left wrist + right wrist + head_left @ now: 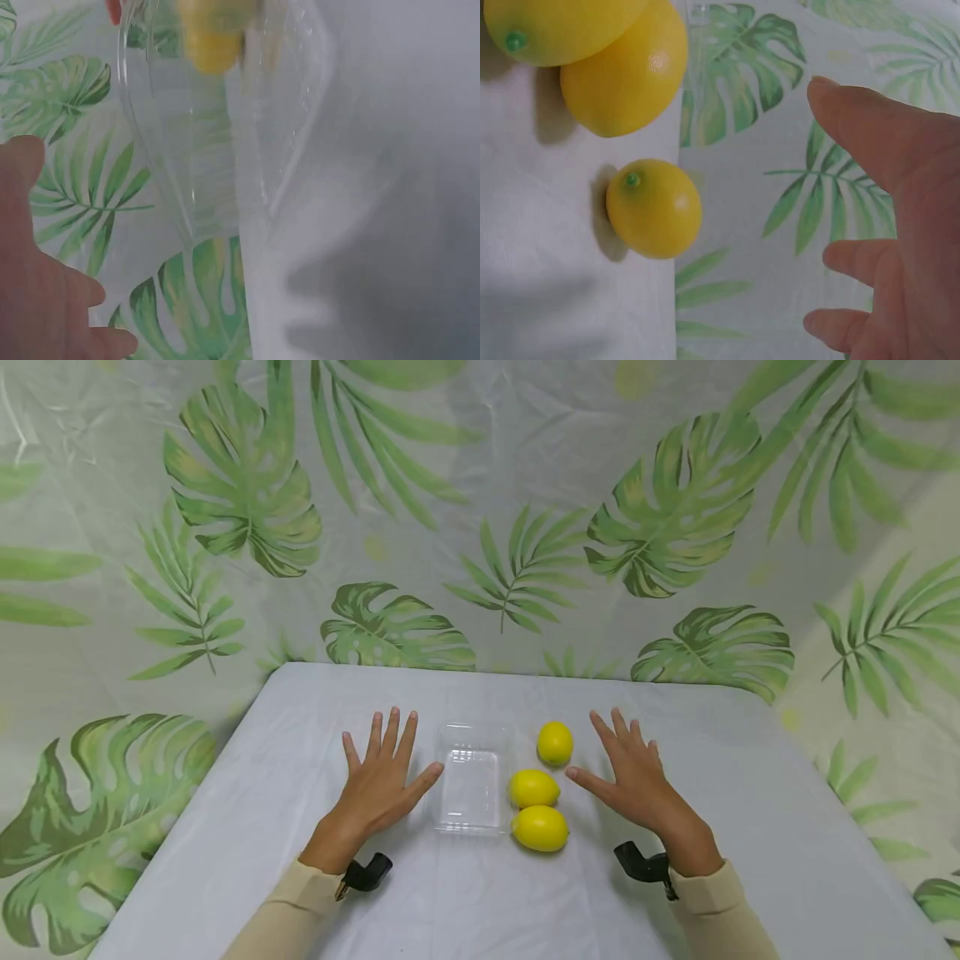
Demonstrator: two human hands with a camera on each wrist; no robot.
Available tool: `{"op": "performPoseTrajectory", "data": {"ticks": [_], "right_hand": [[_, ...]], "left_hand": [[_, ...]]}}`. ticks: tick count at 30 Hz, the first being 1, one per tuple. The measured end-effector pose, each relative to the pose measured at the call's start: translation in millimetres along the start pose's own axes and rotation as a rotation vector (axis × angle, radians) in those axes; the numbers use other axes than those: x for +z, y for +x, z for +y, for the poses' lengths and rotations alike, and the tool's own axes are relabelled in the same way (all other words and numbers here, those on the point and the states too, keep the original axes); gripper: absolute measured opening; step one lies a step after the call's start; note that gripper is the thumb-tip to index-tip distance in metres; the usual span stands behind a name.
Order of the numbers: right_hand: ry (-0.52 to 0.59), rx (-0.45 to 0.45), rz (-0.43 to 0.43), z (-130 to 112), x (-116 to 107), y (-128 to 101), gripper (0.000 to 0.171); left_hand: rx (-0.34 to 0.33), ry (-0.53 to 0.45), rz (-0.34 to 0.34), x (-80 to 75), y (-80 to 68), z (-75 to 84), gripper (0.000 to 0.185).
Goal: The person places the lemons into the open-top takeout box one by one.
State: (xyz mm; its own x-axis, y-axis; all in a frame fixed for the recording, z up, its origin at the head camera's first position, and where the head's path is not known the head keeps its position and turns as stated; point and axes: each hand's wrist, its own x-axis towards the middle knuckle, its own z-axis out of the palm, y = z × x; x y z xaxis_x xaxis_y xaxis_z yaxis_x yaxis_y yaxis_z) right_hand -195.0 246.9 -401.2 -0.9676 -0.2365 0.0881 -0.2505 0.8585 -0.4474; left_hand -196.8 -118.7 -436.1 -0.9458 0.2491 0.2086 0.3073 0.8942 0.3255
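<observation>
A clear plastic container sits mid-table, its see-through wall filling the top of the left wrist view. Three yellow lemons lie along its right side: a far lemon, a middle lemon and a near lemon. My left hand is spread on the container's left, thumb tip close to its edge, holding nothing. To the right of the lemons my right hand is spread too, its thumb pointing at the gap by the far lemon. Nothing is in its fingers.
A white cloth covers the table, whose far edge meets a leaf-printed backdrop. Each wrist carries a small black camera, the left camera and the right camera. Beige sleeves cover both forearms.
</observation>
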Motion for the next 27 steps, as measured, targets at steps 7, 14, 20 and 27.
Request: {"op": "performPoseTrajectory", "data": {"ticks": [7, 14, 20, 27], "right_hand": [[0.134, -0.026, -0.027, 1.5, 2.1, 2.5, 0.092], [0.168, -0.027, -0.038, 0.0, 2.1, 3.1, 0.091], [0.183, -0.065, 0.02, -2.3, 3.6, 5.1, 0.086], [0.237, -0.112, 0.066, -2.7, 9.1, 1.7, 0.078]], "left_hand": [[0.051, -0.163, 0.031, 7.5, 3.1, 3.3, 0.086], [0.098, -0.47, 0.046, 17.6, 6.1, 3.0, 0.084], [0.105, -0.681, 0.087, 28.3, 9.5, 0.3, 0.083], [0.137, -0.848, 0.091, 42.3, 7.4, -1.9, 0.079]]}}
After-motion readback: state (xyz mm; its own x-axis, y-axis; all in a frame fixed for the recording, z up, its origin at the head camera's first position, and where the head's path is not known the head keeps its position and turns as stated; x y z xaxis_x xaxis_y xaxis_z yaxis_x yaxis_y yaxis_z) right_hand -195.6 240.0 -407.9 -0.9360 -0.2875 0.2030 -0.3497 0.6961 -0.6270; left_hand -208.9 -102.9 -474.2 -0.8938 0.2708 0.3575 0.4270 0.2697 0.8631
